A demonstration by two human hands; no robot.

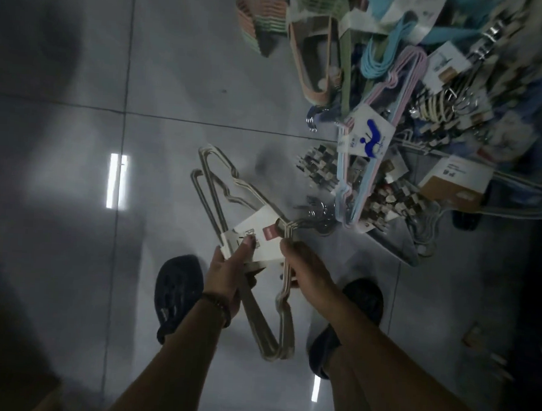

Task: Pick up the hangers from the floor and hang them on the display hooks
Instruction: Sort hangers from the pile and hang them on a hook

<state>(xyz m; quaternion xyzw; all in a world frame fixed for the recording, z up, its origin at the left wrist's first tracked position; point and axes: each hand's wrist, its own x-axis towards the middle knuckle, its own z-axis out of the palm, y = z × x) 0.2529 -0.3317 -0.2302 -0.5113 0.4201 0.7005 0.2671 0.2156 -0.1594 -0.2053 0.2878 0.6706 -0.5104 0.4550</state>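
Left grip (228,270) and right grip (305,270) both curled tight round thin beige hangers (219,190) banded by a paper tag (257,233).

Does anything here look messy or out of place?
Yes. A jumbled heap of hanger packs lies on the tiled floor at the upper right, pink, blue and green bundles crossing at all angles rather than hanging. Both the left hand and right hand grip one beige hanger bundle.

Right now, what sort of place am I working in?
Probably a shop: hanger bundles with retail labels piled on glossy floor tiles, and the left hand and right hand hold another labelled bundle.
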